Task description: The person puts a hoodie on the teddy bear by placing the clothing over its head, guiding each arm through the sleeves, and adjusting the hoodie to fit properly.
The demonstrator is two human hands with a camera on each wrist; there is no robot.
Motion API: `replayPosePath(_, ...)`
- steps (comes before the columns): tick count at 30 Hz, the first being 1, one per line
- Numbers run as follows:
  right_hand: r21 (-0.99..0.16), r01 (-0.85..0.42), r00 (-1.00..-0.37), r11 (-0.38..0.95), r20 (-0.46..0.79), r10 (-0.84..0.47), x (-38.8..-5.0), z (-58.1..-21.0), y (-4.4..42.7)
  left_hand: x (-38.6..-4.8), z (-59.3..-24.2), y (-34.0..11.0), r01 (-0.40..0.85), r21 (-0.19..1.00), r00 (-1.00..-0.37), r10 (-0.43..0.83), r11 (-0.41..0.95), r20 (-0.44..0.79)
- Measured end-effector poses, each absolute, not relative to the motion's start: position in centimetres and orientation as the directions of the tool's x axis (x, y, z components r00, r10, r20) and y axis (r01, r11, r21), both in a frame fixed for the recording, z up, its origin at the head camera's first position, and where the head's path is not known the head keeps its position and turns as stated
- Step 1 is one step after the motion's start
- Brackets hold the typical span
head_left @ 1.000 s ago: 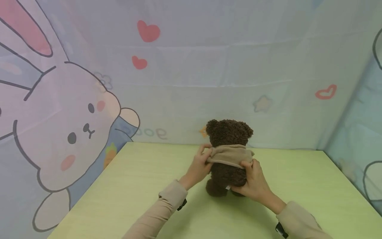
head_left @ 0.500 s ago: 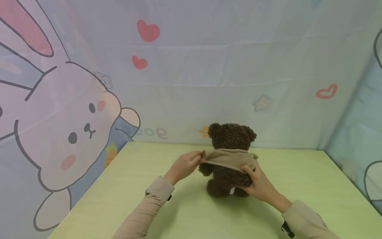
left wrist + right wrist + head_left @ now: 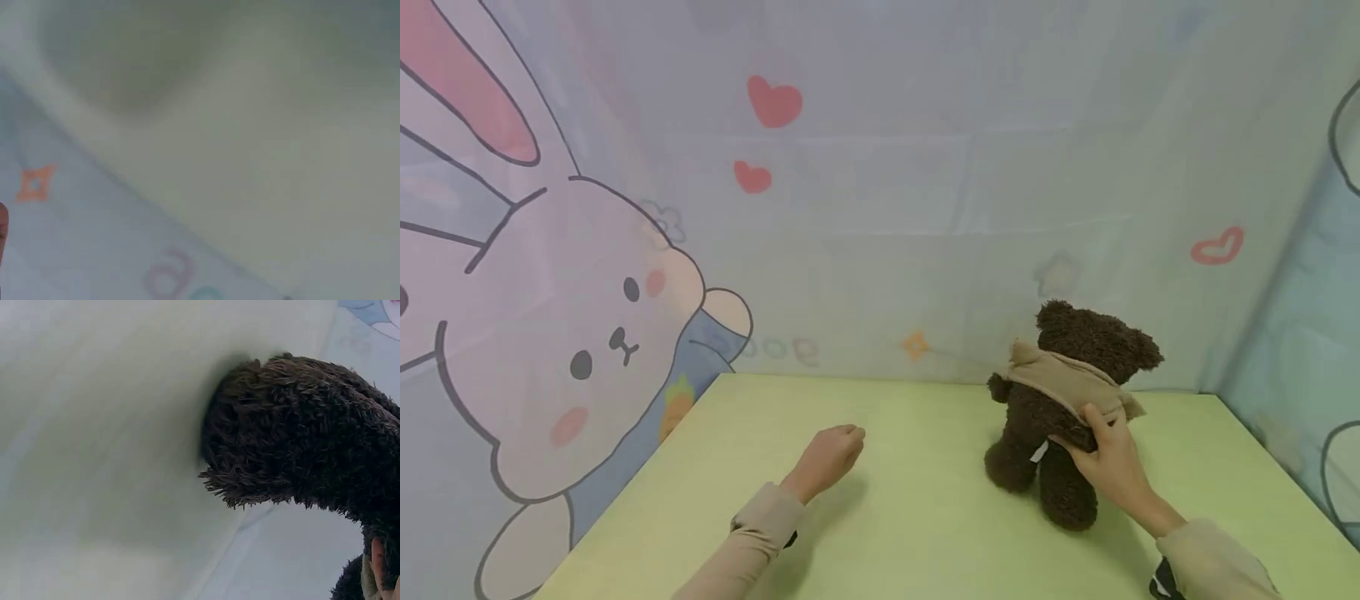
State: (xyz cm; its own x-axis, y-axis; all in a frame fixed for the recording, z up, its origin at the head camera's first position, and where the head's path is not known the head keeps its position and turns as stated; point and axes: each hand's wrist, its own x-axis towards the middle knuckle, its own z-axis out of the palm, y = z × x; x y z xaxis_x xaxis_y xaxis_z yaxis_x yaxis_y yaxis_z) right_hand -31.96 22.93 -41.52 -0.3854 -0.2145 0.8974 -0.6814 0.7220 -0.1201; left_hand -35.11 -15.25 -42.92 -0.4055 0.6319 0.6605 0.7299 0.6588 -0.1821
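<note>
A dark brown teddy bear (image 3: 1045, 408) leans tilted on the right half of the table, its back towards the head camera. Around its upper body sits a small beige garment (image 3: 1067, 379). My right hand (image 3: 1112, 458) grips the bear at its lower right back, thumb by the garment's hem. Furry leg (image 3: 300, 431) fills much of the right wrist view, with a bit of my fingers (image 3: 378, 562) at the lower right corner. Over the table's left part hovers my left hand (image 3: 826, 458), loosely curled and holding nothing. Only one fingertip (image 3: 3, 222) shows in the left wrist view.
The pale yellow-green table (image 3: 910, 517) ends at a printed cloth backdrop (image 3: 887, 275) with hearts and a large rabbit (image 3: 602, 333). A white tag (image 3: 1039, 452) hangs between the bear's legs.
My left hand has let go of the beige garment's left side and moved left and down. The bear, held by my right hand, has shifted right and tilted.
</note>
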Motion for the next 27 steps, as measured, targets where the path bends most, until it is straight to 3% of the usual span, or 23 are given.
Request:
replayPosePath(4, -0.094, -0.719, -0.396, 0.689, 0.87, -0.294, -31.7, -41.6, 22.3, -35.2, -40.0, -11.9, 0.734, 0.032, -0.528, 0.54, 0.678, 0.656)
replayPosePath(8, -0.117, -0.79, -0.391, 0.602, 0.852, -0.348, -31.6, -41.5, 20.9, -34.5, -37.8, -8.1, 0.687, 0.275, -0.694, 0.497, 0.672, 0.52)
replayPosePath(12, -0.122, -0.829, -0.38, 0.546, 0.839, -0.39, -31.7, -41.4, 19.7, -33.8, -37.1, -5.1, 0.675, 0.386, -0.736, 0.535, 0.629, 0.416)
replayPosePath(16, -0.157, -0.854, -0.401, 0.496, 0.805, -0.437, -31.6, -41.1, 18.6, -33.5, -37.5, -3.4, 0.695, 0.301, -0.704, 0.535, 0.653, 0.467)
replayPosePath(20, -0.298, -0.832, -0.506, 0.468, 0.753, -0.421, -31.2, -40.3, 18.3, -33.2, -38.0, -2.8, 0.676, 0.103, -0.642, 0.515, 0.73, 0.568)
replayPosePath(24, -0.453, -0.766, -0.61, 0.456, 0.735, -0.295, -30.4, -39.3, 18.3, -32.5, -38.4, -2.6, 0.677, -0.021, -0.564, 0.537, 0.735, 0.628)
replayPosePath(27, -0.513, -0.704, -0.644, 0.491, 0.753, -0.138, -29.5, -38.2, 18.0, -32.1, -38.8, -2.5, 0.658, -0.069, -0.542, 0.534, 0.75, 0.649)
